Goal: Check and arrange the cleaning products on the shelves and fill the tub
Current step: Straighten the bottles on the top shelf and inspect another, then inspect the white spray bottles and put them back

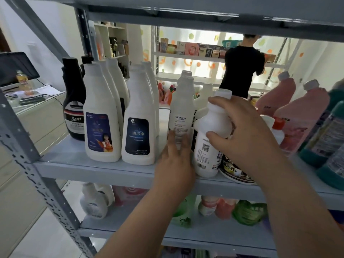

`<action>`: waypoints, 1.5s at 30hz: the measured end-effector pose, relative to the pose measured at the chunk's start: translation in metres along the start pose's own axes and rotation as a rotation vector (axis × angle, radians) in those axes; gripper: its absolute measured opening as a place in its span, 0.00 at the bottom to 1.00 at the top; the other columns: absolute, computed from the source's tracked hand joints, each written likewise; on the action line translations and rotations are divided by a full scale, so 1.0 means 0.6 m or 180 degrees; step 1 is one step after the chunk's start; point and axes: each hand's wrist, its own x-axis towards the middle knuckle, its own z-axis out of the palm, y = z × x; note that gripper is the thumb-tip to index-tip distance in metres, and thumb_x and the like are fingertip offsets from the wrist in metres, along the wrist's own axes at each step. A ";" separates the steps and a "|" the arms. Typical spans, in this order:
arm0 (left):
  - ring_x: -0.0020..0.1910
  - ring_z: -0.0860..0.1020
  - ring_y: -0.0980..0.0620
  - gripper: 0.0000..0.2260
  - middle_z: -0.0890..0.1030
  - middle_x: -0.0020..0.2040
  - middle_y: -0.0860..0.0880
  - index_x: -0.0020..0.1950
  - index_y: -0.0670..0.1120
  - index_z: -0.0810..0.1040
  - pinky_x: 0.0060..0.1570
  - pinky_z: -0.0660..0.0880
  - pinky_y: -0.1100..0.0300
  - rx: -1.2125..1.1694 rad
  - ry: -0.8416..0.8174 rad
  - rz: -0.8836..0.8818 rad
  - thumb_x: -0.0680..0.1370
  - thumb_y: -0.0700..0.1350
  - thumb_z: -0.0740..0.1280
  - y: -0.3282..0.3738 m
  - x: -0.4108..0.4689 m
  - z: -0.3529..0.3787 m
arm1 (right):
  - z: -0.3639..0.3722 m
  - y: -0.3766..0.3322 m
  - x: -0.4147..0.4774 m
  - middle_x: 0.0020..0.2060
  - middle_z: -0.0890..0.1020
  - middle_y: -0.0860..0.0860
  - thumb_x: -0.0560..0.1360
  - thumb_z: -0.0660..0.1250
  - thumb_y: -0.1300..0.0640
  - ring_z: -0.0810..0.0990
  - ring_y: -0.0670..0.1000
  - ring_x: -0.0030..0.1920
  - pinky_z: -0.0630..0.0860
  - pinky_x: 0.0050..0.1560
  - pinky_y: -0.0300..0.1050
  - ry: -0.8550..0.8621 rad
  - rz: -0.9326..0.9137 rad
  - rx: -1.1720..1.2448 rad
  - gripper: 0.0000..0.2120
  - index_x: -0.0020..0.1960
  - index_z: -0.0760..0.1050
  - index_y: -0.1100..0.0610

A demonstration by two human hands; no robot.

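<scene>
The white bottle (208,151) is clasped at its shoulder by the right grip (245,131) and stands close to the front edge of the shelf (93,170). The left grip (175,161) is laid flat, fingers straight, seemingly against the Oil enemy bottle (181,108) just left of it. Either bottle could be sent over that edge by a hasty twist, or the tin (236,170) under the right grip knocked. Both sides are packed close, so open room is left only frontward.

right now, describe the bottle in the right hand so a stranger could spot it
On the middle grey shelf, look along the front edge, right of centre. The white bottle is between the Oil enemy bottle and the pink bottles. Only it shows a QR code and barcode, and the right hand grips its shoulder.
</scene>
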 end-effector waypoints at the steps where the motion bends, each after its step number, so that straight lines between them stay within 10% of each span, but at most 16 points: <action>1: 0.63 0.77 0.32 0.29 0.63 0.77 0.34 0.80 0.42 0.63 0.58 0.77 0.42 0.0109 0.0035 0.0082 0.79 0.49 0.58 -0.003 -0.005 0.003 | 0.001 0.000 -0.002 0.75 0.67 0.48 0.74 0.74 0.53 0.66 0.48 0.73 0.69 0.66 0.40 -0.0032 0.0012 0.0002 0.34 0.75 0.67 0.38; 4: 0.60 0.80 0.37 0.25 0.79 0.64 0.38 0.68 0.38 0.77 0.61 0.77 0.44 0.0318 0.0110 0.0420 0.80 0.52 0.54 -0.024 -0.040 0.015 | 0.007 -0.006 -0.006 0.77 0.64 0.46 0.74 0.75 0.54 0.65 0.45 0.72 0.61 0.56 0.22 -0.0090 0.0042 -0.0029 0.35 0.75 0.65 0.35; 11: 0.70 0.75 0.43 0.26 0.77 0.69 0.45 0.73 0.43 0.74 0.74 0.65 0.44 0.0569 0.0351 0.1027 0.77 0.53 0.60 -0.094 -0.119 0.001 | 0.045 -0.062 0.005 0.79 0.58 0.47 0.77 0.72 0.54 0.62 0.51 0.76 0.68 0.68 0.46 -0.0086 0.0107 -0.0189 0.34 0.77 0.62 0.36; 25: 0.75 0.67 0.40 0.42 0.72 0.74 0.41 0.78 0.43 0.67 0.76 0.59 0.37 0.0610 0.0384 0.1308 0.66 0.53 0.74 -0.138 -0.132 0.018 | 0.120 -0.104 -0.050 0.83 0.53 0.48 0.82 0.67 0.55 0.54 0.47 0.80 0.52 0.70 0.32 -0.0149 0.0307 -0.0057 0.28 0.79 0.64 0.42; 35: 0.68 0.71 0.32 0.38 0.74 0.69 0.37 0.75 0.40 0.71 0.72 0.62 0.31 0.0662 0.0510 0.1510 0.67 0.50 0.74 -0.099 -0.131 0.027 | 0.085 0.016 -0.203 0.67 0.70 0.54 0.74 0.74 0.59 0.67 0.42 0.64 0.64 0.64 0.30 0.1394 0.1377 0.0131 0.30 0.74 0.68 0.52; 45: 0.63 0.74 0.37 0.33 0.78 0.62 0.43 0.72 0.44 0.76 0.68 0.64 0.31 0.0707 0.0982 0.1398 0.66 0.50 0.72 -0.042 -0.127 0.061 | 0.069 0.111 -0.167 0.70 0.71 0.49 0.66 0.78 0.41 0.72 0.52 0.70 0.74 0.69 0.59 0.1018 0.1700 0.0916 0.46 0.78 0.60 0.43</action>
